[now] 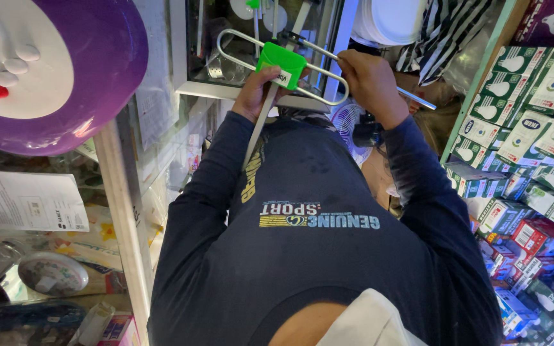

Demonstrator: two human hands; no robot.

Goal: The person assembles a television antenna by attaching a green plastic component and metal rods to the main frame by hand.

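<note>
I look down my dark long-sleeved shirt at both hands raised in front of me. My left hand (256,91) grips a metal antenna (251,64) just below its bright green plastic block (281,63), from which a grey wire loop curves out to both sides. A flat grey bar (259,133) of the antenna runs down from the block towards my chest. My right hand (370,79) is closed around a thin silver rod (416,98) that sticks out from the antenna to the right.
A glass display case (123,192) with papers and packaged goods stands close on my left, and a purple and white round item (97,70) hangs above it. Shelves of green and white light-bulb boxes (520,128) fill the right. A small fan (349,123) sits beyond my hands.
</note>
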